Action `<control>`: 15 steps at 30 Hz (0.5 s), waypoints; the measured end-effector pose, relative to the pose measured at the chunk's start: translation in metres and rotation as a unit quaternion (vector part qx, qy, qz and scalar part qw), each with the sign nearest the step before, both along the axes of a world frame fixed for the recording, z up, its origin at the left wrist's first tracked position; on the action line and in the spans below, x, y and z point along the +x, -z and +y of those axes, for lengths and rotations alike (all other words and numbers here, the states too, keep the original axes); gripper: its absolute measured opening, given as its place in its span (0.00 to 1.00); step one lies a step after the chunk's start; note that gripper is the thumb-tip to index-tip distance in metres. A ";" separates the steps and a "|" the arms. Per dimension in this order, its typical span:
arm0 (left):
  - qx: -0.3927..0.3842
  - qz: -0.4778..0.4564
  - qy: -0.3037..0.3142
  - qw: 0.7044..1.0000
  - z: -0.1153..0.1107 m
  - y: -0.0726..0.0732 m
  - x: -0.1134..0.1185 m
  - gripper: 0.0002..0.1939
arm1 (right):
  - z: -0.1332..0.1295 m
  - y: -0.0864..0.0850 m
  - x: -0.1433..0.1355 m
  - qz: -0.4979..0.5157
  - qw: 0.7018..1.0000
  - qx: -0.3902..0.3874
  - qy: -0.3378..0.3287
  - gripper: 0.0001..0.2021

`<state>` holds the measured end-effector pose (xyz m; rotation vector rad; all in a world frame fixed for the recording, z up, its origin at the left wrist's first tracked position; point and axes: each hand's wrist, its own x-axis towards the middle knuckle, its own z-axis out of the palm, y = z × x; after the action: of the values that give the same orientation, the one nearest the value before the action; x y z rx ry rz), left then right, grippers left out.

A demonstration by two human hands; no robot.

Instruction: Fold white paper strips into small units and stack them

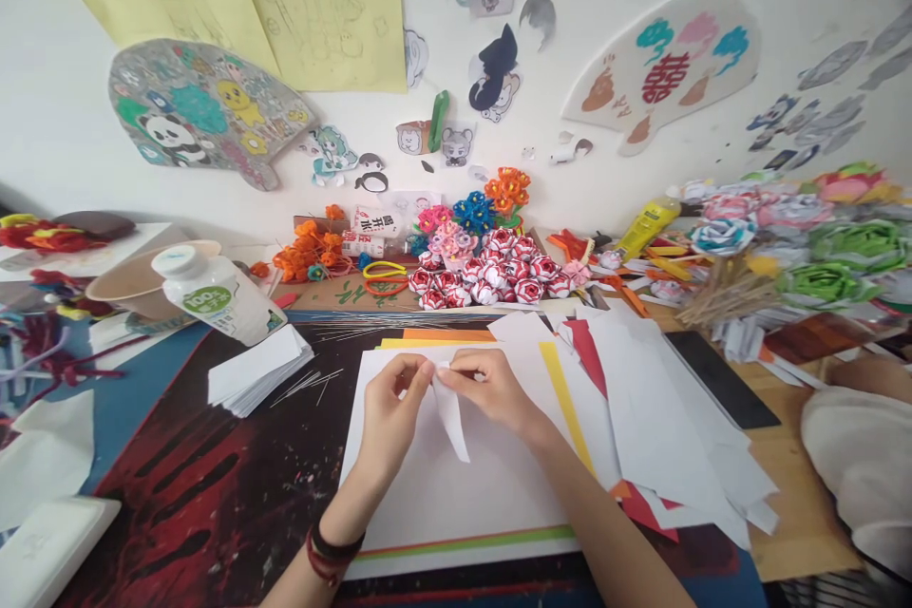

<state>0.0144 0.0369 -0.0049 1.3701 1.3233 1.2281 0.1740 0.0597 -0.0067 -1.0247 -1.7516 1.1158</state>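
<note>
My left hand (399,404) and my right hand (491,389) meet above a stack of paper sheets (463,503). Between thumb and fingers, each hand pinches the top of a narrow white paper strip (451,420). The strip hangs down from the fingertips, its lower end pointing toward the right. A stack of small white cards (260,369) lies left of my left hand, with thin wires (310,387) beside it. A yellow strip (566,407) rests on the paper to the right of my right hand.
A white bottle (218,296) stands at the back left. Paper flowers (499,271) fill the back middle. Loose white sheets (662,427) and a dark flat object (723,380) lie on the right. At the right edge, part of a person in a light garment (862,456) shows.
</note>
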 end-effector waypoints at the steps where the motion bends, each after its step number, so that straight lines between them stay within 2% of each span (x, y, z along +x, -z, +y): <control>1: 0.007 0.006 -0.002 1.000 0.000 0.000 0.000 0.10 | 0.000 0.000 0.000 -0.002 1.000 0.001 0.001 0.23; 9: 0.036 0.037 -0.017 0.999 -0.001 -0.002 -0.002 0.09 | 0.002 0.005 -0.003 0.018 0.998 -0.011 0.054 0.14; 15: 0.039 0.061 -0.020 0.997 -0.002 -0.005 -0.001 0.10 | 0.004 0.005 0.001 0.049 0.997 -0.016 0.051 0.11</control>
<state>0.0136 0.0348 0.0004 1.5007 1.4050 1.2505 0.1752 0.0632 -0.0120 -1.0486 -1.5915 1.1143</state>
